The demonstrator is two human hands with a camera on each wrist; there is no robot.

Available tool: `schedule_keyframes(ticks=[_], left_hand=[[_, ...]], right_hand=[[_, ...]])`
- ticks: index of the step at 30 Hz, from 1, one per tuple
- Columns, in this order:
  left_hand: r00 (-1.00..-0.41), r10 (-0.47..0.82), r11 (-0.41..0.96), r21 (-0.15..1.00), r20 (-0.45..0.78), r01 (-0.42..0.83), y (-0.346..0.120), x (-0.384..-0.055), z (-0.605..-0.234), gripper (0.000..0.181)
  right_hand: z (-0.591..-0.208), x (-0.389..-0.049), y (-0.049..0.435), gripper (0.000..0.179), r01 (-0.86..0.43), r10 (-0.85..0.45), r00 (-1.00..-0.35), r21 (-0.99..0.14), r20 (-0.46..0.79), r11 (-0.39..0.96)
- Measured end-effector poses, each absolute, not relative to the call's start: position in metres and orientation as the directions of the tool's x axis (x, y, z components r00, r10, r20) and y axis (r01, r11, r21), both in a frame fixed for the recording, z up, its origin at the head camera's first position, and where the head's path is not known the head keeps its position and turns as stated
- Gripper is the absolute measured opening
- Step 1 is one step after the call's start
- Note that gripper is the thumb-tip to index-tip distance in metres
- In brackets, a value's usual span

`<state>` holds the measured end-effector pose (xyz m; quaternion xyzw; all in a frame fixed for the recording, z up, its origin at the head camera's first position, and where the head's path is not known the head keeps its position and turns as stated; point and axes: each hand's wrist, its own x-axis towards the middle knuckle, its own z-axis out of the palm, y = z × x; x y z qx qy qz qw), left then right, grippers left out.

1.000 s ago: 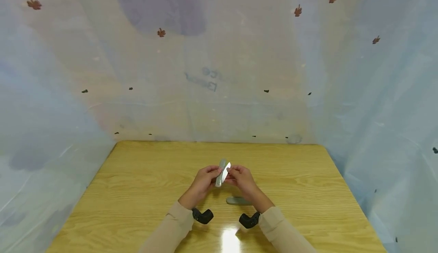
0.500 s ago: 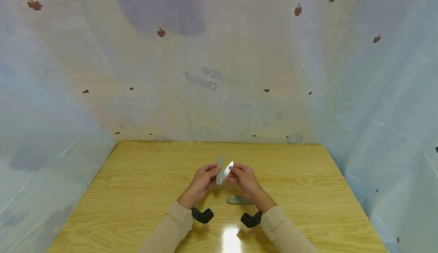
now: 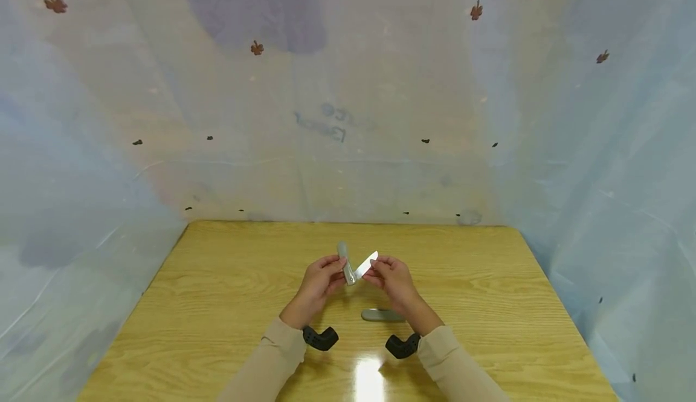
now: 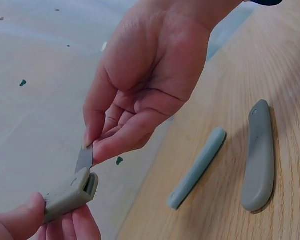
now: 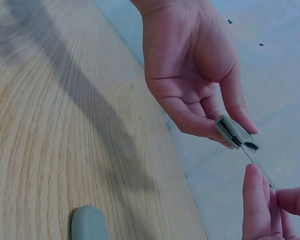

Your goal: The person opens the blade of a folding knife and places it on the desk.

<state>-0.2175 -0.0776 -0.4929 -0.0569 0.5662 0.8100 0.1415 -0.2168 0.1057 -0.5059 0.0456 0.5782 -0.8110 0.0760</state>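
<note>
A folding knife with a grey-green handle [image 3: 346,263] is held up over the table, its shiny blade [image 3: 366,265] swung partway out into a V. My left hand [image 3: 319,282] grips the handle between thumb and fingers. With thumb and fingertips my right hand [image 3: 397,282] pinches the blade near its free end. The left wrist view shows the blade [image 4: 85,159] leaving the slotted handle [image 4: 69,196]. In the right wrist view the handle's slot [image 5: 229,131] faces the camera, and the blade shows as a thin edge.
Below my right hand lies a grey-green, rounded folding-knife-like piece [image 3: 382,315] on the wooden table [image 3: 217,305]. The left wrist view shows two such pieces, one slim [image 4: 197,169] and one broader [image 4: 259,160]. Black wrist mounts [image 3: 321,338] sit at both wrists. A patterned sheet [image 3: 348,178] hangs behind.
The blade has swung farther from the handle, from a narrow gap to a wide V. The handle has tilted left, and my right hand has moved slightly right with the blade.
</note>
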Motion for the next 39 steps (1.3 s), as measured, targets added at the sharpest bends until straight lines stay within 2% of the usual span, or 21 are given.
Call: schedule_keyframes(ticks=[10, 21, 32, 39], left_hand=[[-0.961, 0.109, -0.366, 0.889, -0.253, -0.275, -0.076, -0.218, -0.503, 0.041], [-0.961, 0.039, -0.526, 0.812, -0.273, -0.252, -0.072, -0.215, -0.502, 0.039], [-0.972, -0.008, -0.644, 0.745, -0.234, -0.174, -0.068, -0.214, -0.504, 0.038], [-0.973, -0.057, -0.686, 0.716, -0.226, -0.126, -0.064, -0.213, -0.505, 0.033]], right_hand=[[-0.506, -0.215, 0.107, 0.016, 0.162, -0.029, -0.986, -0.912, -0.163, -0.378], [-0.501, -0.213, 0.105, 0.017, 0.141, 0.027, -0.985, -0.891, -0.169, -0.432], [-0.5, -0.212, 0.097, 0.012, 0.106, 0.099, -0.979, -0.857, -0.179, -0.505], [-0.503, -0.211, 0.093, 0.015, 0.083, 0.126, -0.976, -0.836, -0.178, -0.543]])
